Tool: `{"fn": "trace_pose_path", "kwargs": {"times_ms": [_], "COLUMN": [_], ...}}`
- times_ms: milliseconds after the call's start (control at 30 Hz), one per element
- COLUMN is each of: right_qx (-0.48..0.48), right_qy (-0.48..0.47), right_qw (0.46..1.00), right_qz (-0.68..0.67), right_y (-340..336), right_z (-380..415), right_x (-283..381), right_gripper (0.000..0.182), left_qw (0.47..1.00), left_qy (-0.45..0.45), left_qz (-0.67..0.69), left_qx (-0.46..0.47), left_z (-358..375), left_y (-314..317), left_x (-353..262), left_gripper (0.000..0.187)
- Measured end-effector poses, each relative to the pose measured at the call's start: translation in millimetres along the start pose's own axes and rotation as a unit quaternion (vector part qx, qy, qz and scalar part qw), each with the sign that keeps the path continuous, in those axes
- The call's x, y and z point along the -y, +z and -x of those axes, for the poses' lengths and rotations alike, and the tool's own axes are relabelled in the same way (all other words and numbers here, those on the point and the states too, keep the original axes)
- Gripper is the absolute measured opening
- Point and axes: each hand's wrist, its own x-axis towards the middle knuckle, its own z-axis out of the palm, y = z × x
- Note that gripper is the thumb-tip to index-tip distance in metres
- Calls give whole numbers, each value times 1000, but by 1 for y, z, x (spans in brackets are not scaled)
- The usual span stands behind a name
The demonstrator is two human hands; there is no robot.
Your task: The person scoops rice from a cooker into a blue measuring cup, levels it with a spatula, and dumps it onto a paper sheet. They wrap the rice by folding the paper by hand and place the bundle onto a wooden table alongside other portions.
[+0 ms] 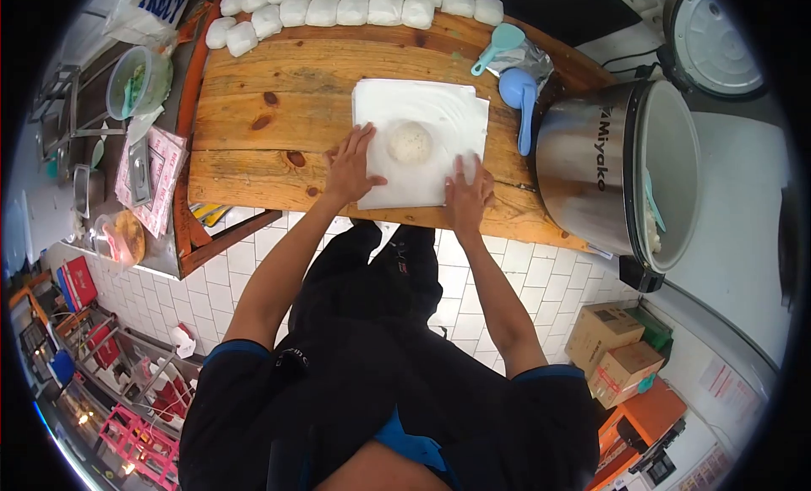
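A round mound of white rice [410, 143] sits in the middle of a stack of white paper sheets [422, 189] on the wooden table. My left hand [348, 166] lies at the left edge of the stack, its fingers spread and nothing in its grasp. At the lower right of the paper, my right hand [469, 194] touches the sheets with its fingers apart; the fingertips are slightly blurred. Neither hand touches the rice.
White wrapped packets [352, 10] line the table's back edge. A green scoop [507, 38] and a blue scoop [517, 87] lie near the large open rice cooker [583, 162] on the right. A plastic tub [140, 84] stands on the left counter.
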Motion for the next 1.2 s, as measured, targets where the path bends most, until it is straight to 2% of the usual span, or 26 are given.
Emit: {"fn": "trace_pose_path", "kwargs": {"times_ms": [67, 133, 267, 333, 367, 433, 467, 500, 533, 567, 600, 667, 700, 767, 800, 867, 900, 933, 967, 1000, 1033, 1067, 1100, 1133, 1167, 1200], "right_qx": [10, -68, -132, -59, -61, -10, -9, 22, 51, 128, 127, 153, 154, 186, 187, 224, 223, 175, 124, 125, 91, 58, 63, 175, 275, 273], "right_qy": [-38, -25, -54, 25, 25, 80, 81, 102, 119, 147, 147, 39, 40, -28, -27, 67, 66, -55, -175, -180, -175, -164, -160, -33, 90, 88], "right_qw": [999, 996, 989, 981, 981, 955, 955, 887, 790, 707, 708, 759, 759, 913, 912, 872, 872, 911, 930, 929, 910, 886, 885, 918, 921, 922], "right_qz": [14, -61, -37, -181, -181, -285, -285, -450, -600, -679, -679, -631, -631, -363, -363, -430, -431, -368, -297, -298, -365, -431, -433, -353, -260, -260], "right_y": [-7, -9, -4, -1, -2, -5, -5, -7, -11, -24, -34, -48, -48, -44, -40, -35, -36, -45, -51, -50, -47, -43, -36, -32, -27, -17], "right_z": [-2, -5, -9, -13, -16, -19, -21, -24, -26, -28, -29, -29, -31, -35, -36, -38, -36, -33, -29, -27, -24, -20, -23, -37, -50, -55], "right_x": [-1, 4, 9, 15, 14, 12, 9, 4, -2, -11, -15, -22, -29, -43, -48, -51, -55, -54, -52, -50, -44, -37, -33, -26, -22, -22], "right_gripper": [45, 40, 33, 26, 26, 21, 21, 25, 28, 51, 51, 60, 60, 61, 61, 32, 32, 22, 12, 12, 7, 12, 12, 20, 28, 28], "left_qw": [1000, 1000, 1000, 1000, 997, 985, 985, 986, 985, 983, 983, 984, 985, 983, 984, 964, 934, 934, 935, 932, 932, 947, 956, 956, 976, 989], "left_qy": [5, 8, 9, 16, 66, 158, 157, 162, 167, 165, 166, 151, 150, 145, 145, 201, 238, 238, 190, 140, 138, 74, 8, 2, -22, -44], "left_qz": [2, 1, 0, -8, -16, -24, -23, 6, 35, 48, 48, 51, 52, 92, 92, 167, 252, 251, 292, 333, 332, 312, 292, 293, 216, 139], "left_qx": [-2, -2, -11, -26, -43, -69, -67, -43, -20, -56, -56, -73, -72, -57, -56, -59, -86, -87, -64, -43, -48, -29, -5, 2, -4, -14], "left_z": [0, 0, 2, 9, 15, 32, 39, 45, 48, 50, 49, 48, 47, 44, 41, 34, 30, 33, 41, 45, 43, 41, 43, 42, 27, 14], "left_y": [0, -2, -6, -5, 2, 18, 19, 19, 18, 23, 27, 32, 32, 29, 28, 21, 17, 10, 3, -1, 2, 6, 11, 13, 12, 11], "left_x": [-1, 0, -6, -10, -11, -18, -26, -34, -38, -37, -32, -15, -5, 13, 21, 27, 29, 28, 26, 25, 29, 34, 39, 39, 35, 29], "left_gripper": [105, 105, 98, 93, 87, 73, 73, 72, 71, 65, 65, 58, 58, 52, 52, 51, 36, 36, 25, 16, 16, 17, 29, 29, 34, 41]}}
